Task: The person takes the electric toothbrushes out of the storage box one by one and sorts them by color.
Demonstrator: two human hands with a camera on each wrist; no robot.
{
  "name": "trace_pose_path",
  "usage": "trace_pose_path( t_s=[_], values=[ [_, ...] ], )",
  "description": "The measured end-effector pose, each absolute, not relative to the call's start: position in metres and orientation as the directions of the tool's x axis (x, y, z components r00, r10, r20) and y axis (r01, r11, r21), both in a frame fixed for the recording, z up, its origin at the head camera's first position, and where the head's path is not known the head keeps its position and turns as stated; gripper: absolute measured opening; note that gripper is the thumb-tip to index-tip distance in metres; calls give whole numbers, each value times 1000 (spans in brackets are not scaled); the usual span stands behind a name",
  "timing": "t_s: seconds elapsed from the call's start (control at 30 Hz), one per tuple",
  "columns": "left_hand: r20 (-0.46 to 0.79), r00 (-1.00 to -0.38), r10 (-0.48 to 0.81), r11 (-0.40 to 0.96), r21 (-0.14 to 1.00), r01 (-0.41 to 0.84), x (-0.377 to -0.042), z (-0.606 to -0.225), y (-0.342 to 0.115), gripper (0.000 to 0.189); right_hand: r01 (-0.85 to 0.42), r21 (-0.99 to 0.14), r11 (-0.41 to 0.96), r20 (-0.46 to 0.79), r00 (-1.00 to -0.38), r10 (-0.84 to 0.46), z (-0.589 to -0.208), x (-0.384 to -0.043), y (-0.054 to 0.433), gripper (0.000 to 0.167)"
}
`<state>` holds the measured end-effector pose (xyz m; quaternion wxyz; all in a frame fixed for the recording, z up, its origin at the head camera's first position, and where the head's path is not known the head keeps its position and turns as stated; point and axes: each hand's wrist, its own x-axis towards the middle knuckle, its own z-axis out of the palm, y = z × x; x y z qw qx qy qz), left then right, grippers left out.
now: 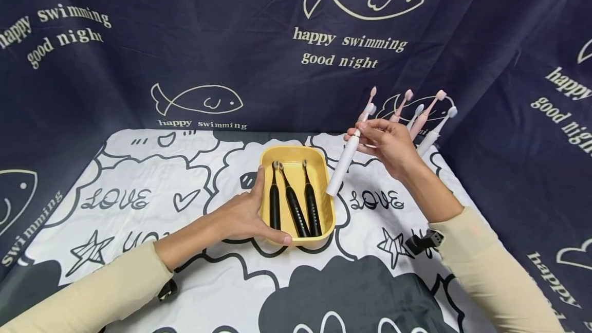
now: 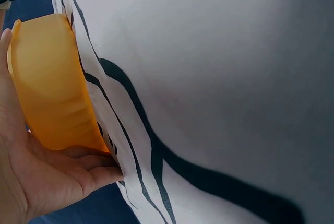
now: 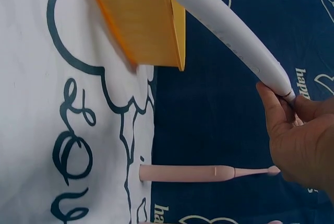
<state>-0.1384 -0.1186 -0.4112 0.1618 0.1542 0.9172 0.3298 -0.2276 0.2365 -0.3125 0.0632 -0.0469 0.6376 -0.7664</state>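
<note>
1. Head: from above the counter (image 1: 222, 281), facing forward and down toward its far edge; widest view.
2. Left wrist: close and low, turned sideways beside the yellow tray (image 2: 52, 83).
3. Right wrist: near, sideways, facing the far edge; shares tray and white toothbrush (image 3: 233, 33) with head view.

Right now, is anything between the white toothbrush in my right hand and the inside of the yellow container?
Possibly the right rim of the yellow container, near the lower end of the white toothbrush; otherwise nothing visible. Three black toothbrushes lie inside.
</note>
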Motion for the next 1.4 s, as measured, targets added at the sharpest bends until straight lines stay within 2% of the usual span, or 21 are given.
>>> trace_pose_path(
  t_s=[0.4,0.7,1.07,1.4],
  values=[
    [-197,-897,396,730,660,178,-138,-411,-119,184,-27,-984,-178,46,-994,-104,-315,-233,249,14],
    [-202,-897,393,735,655,174,-139,-411,-119,184,-43,-991,-130,50,-997,-52,-319,-237,256,5],
    [-201,-897,393,737,653,177,-139,-410,-119,183,-86,-991,-107,87,-996,-5,-325,-245,263,5],
    [-199,-899,390,736,654,175,-139,-410,-119,185,-127,-989,-79,119,-988,98,-337,-258,265,7]
  ],
)
